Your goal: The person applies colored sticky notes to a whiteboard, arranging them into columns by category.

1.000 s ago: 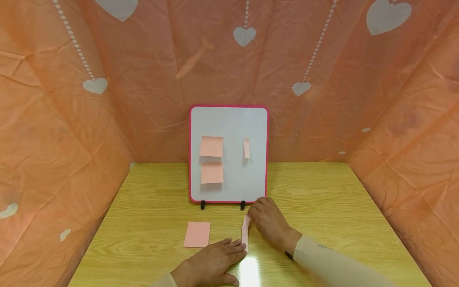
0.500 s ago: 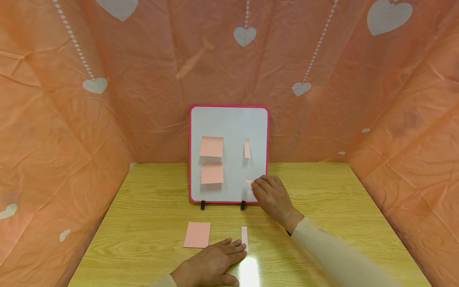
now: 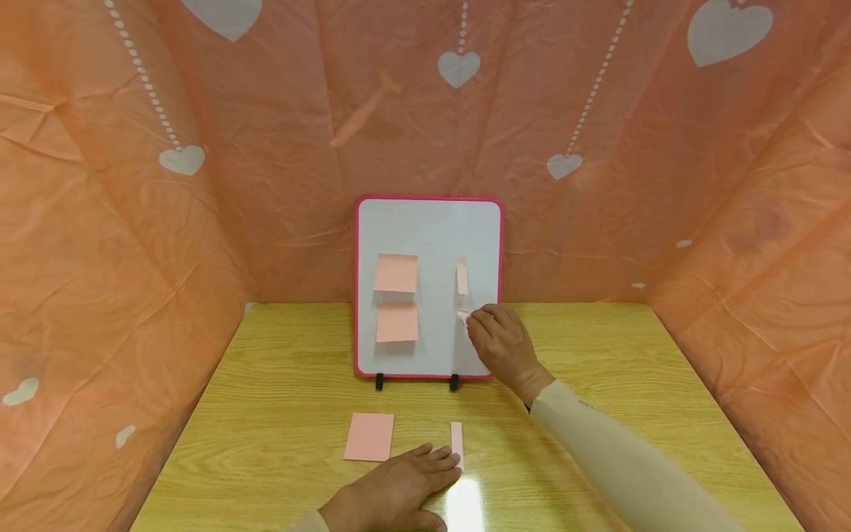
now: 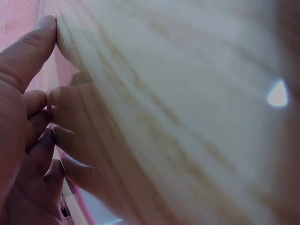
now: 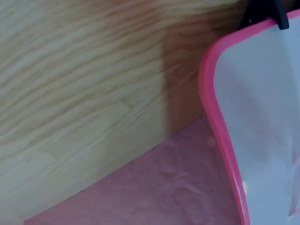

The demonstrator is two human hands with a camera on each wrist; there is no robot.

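Note:
Between thumb and fingers of my right hand [image 3: 505, 347] is a narrow pink sticky note [image 3: 463, 316], held at the right side of a pink-framed whiteboard [image 3: 435, 229]. Directly above it a narrow sticky note [image 3: 462, 276] clings to the board. My left hand [image 3: 399, 484] lies flat on the table, its fingertips resting on the near end of a narrow sticky-note pad [image 3: 456, 437]. In the left wrist view the fingers [image 4: 40, 44] are extended against the tabletop. The right wrist view shows the board's corner [image 5: 211, 89] but not the hand.
Two square sticky notes, an upper square note [image 3: 397, 273] and a lower square note [image 3: 397, 322], hang on the board's left half. A square pad [image 3: 368, 437] lies left of the narrow one. Black feet [image 3: 454, 382] support the board. An orange curtain [image 3: 299, 185] surrounds the wooden table [image 3: 286, 414].
My right hand has peeled the narrow sticky note off the pad and carried it up to the board, just below the other narrow note. The left hand has stayed in place.

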